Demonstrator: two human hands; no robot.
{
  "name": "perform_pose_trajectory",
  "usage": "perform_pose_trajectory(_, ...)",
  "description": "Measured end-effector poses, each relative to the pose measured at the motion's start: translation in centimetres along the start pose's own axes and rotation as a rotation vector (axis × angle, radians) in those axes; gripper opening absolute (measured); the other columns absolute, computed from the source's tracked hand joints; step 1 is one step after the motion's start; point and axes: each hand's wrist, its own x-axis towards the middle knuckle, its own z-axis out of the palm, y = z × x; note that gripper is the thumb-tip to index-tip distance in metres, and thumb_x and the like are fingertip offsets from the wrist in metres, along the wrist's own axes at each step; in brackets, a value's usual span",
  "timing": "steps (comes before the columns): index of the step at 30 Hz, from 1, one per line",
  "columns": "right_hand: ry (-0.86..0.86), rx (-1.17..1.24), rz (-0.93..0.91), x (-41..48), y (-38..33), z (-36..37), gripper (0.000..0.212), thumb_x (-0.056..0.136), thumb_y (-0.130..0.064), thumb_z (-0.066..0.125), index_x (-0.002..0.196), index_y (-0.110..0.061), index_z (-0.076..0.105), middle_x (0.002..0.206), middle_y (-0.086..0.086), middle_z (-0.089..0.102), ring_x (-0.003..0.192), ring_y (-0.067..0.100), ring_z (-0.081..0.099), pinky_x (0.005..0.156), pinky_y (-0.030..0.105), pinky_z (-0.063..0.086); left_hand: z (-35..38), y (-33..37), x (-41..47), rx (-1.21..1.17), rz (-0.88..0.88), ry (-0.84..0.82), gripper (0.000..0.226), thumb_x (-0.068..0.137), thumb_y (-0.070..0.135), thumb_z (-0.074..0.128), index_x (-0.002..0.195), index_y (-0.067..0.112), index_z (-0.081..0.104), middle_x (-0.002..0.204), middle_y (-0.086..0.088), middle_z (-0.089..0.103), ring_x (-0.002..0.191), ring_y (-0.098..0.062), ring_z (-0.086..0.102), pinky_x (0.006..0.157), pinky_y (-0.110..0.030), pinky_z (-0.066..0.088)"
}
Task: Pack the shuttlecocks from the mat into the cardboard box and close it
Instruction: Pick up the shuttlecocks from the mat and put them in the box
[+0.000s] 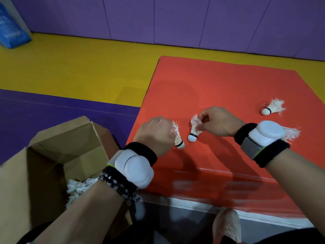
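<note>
**A:** Where were the shuttlecocks?

**B:** Two were in the middle of the red mat (219,81). The left hand (156,132) was closed on the feathers of one shuttlecock (178,138), and its white tip pointed down at the mat. The right hand (219,120) pinched the feathers of a second shuttlecock (193,131) with the fingers (204,117) close together. That tip touched the mat too.

**A:** Any more?

**B:** A third shuttlecock (272,108) lay on its side, well apart, near the right edge of the mat. More white feathers (291,133) peeked out from behind the right wrist. I could not tell how that one lay.

**A:** And the box?

**B:** The cardboard box (52,155) stood open on the purple floor (52,111), just left of the mat. Its flaps stood up. Some shuttlecocks in the box (79,187) showed as a white feathery pile, partly hidden by the left arm.

**A:** What else was around?

**B:** A yellow floor strip (88,64) ran behind, with a purple padded wall (175,18) past it. A blue bag (12,32) leaned in the far left corner.

**A:** How were the arms?

**B:** Both reached forward, with the backs of the hands up. Each wrist wore a black band with a white wrist device (135,168). The left wrist also had a bead bracelet (116,187).
</note>
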Motion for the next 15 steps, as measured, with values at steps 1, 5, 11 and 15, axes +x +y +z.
perform_pose_trajectory(1, 0.012, 0.010, -0.007, -0.1, -0.6, 0.0, 0.014, 0.079, -0.028, 0.072, 0.077, -0.017, 0.065, 0.074, -0.001, 0.061, 0.067, 0.016, 0.052, 0.057, 0.028, 0.039, -0.3, -0.4, -0.2, 0.007, -0.004, 0.013, 0.021, 0.093, 0.034, 0.050, 0.102, 0.019, 0.062, 0.111, -0.004, 0.060, 0.109, -0.026, 0.053, 0.086, -0.037, 0.041)
perform_pose_trajectory(5, 0.053, 0.016, -0.074, 0.0, -2.9, 0.2, 0.011, 0.080, -0.027, 0.072, 0.077, -0.018, 0.068, 0.067, -0.005, 0.058, 0.061, 0.009, 0.050, 0.053, 0.024, 0.036, -1.6, -2.4, -1.0, 0.018, -0.065, 0.067, 0.024, 0.094, 0.034, 0.050, 0.105, 0.017, 0.062, 0.113, -0.004, 0.060, 0.109, -0.028, 0.053, 0.090, -0.041, 0.043)
perform_pose_trajectory(11, 0.108, 0.018, -0.217, 0.4, -7.5, 1.2, 0.013, 0.081, -0.025, 0.067, 0.072, -0.017, 0.063, 0.067, -0.003, 0.060, 0.063, 0.017, 0.053, 0.056, 0.026, 0.038, -3.9, -6.0, -2.4, 0.112, -0.136, 0.156, 0.024, 0.095, 0.033, 0.049, 0.105, 0.016, 0.063, 0.111, -0.006, 0.062, 0.107, -0.028, 0.055, 0.087, -0.042, 0.044)
perform_pose_trajectory(15, 0.108, 0.041, -0.321, 0.9, -11.0, 2.6, 0.018, 0.081, -0.027, 0.066, 0.067, -0.022, 0.057, 0.066, -0.006, 0.060, 0.065, 0.017, 0.057, 0.061, 0.033, 0.042, -5.5, -8.6, -3.7, 0.191, -0.202, 0.190, 0.024, 0.094, 0.032, 0.049, 0.105, 0.016, 0.063, 0.109, -0.007, 0.062, 0.108, -0.030, 0.054, 0.087, -0.043, 0.043)
